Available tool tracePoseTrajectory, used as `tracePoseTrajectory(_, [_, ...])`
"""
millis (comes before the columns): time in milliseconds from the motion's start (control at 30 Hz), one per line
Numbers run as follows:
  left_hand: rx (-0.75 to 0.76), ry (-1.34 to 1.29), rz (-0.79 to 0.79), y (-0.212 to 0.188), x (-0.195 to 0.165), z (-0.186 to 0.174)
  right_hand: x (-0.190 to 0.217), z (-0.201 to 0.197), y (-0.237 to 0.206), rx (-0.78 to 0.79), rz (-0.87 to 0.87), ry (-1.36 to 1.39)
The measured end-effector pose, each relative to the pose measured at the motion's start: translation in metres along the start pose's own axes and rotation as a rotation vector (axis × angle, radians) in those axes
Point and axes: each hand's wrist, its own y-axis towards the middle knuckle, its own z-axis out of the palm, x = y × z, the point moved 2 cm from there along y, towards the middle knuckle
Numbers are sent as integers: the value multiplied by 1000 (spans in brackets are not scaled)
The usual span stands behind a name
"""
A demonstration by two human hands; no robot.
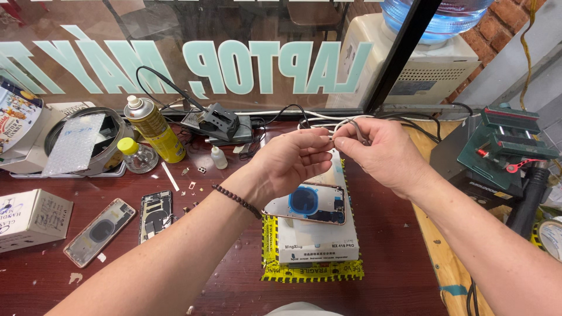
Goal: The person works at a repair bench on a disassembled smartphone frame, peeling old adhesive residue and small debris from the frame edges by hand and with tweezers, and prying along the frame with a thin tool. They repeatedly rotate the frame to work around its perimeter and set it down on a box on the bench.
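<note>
Pinched grip of right hand (383, 153) holds thin grey tweezers (358, 132); left hand (295, 159) fingertips close on their tip.

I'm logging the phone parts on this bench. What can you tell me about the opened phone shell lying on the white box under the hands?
The phone shell lies flat, inside up, on top of a white box at mid bench. It is a rounded rectangle with a rose-gold metal-looking rim, a pale interior and a dark round coil ringed in blue near its middle. It looks largely stripped. The left hand hides its upper part; neither hand visibly touches it.
</note>
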Motion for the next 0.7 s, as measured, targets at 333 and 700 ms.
tracePoseTrajectory(333, [-8, 2, 19, 2, 0, -1, 5, 0, -1, -4, -16, 77])
tracePoseTrajectory(700, [-14, -6, 17, -1, -1, 3, 12, 1, -4, -38, -4, 123])
